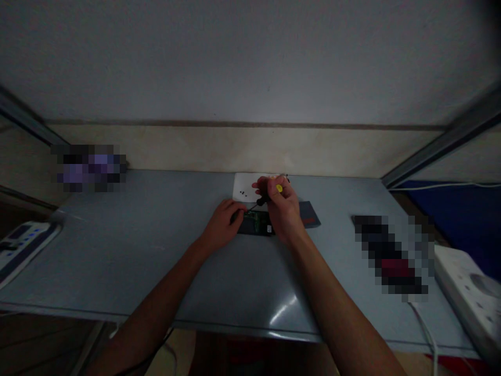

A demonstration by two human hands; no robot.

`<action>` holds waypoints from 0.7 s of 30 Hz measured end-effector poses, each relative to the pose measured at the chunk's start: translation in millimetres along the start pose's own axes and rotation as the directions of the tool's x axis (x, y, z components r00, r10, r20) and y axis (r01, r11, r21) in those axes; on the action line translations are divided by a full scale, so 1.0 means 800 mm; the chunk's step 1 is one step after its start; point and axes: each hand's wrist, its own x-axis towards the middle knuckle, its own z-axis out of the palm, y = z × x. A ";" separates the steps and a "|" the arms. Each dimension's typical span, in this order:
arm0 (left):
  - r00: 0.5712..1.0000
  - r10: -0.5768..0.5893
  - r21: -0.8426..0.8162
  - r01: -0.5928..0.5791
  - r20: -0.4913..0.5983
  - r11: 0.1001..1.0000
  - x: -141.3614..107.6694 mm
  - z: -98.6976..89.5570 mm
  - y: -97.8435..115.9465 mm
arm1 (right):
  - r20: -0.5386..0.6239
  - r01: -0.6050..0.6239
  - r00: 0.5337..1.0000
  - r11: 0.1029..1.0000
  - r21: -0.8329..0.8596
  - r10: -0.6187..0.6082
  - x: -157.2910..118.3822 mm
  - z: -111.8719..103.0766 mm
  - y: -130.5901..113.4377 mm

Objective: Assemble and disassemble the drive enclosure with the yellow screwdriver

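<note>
An opened phone-like device (256, 223) with a green circuit board lies on the grey table, dark side pieces around the board. My right hand (285, 211) is closed round a screwdriver (264, 200) with a black and yellow handle. Its thin shaft slants down to the left, the tip close to the board's upper edge; whether it touches is hard to tell. My left hand (223, 224) rests at the device's left end, fingers bent against it and pressing it. Behind lies a white tray or sheet (241, 181) with several small dark bits, perhaps screws. A flat grey piece (310, 214) sits to the right.
A power strip (467, 282) stands at the table's right edge, beside a blurred dark object (391, 256) with a white cable (425, 324). Another strip (27, 245) is at the left edge. A blurred purple item (90, 168) lies at the back left, before the wall.
</note>
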 end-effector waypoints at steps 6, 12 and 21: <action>1.000 -0.001 -0.005 0.001 0.016 1.000 0.000 -0.003 0.002 | -0.100 0.094 0.990 0.990 -0.108 -0.105 0.003 0.002 0.010; 1.000 0.011 0.002 -0.011 0.000 1.000 -0.001 -0.002 -0.001 | -0.069 0.140 0.985 0.966 -0.217 -0.159 0.005 -0.008 0.009; 1.000 0.027 0.016 -0.027 -0.005 1.000 -0.002 -0.002 -0.001 | -0.150 0.216 0.941 0.881 -0.422 -0.302 0.002 0.003 0.009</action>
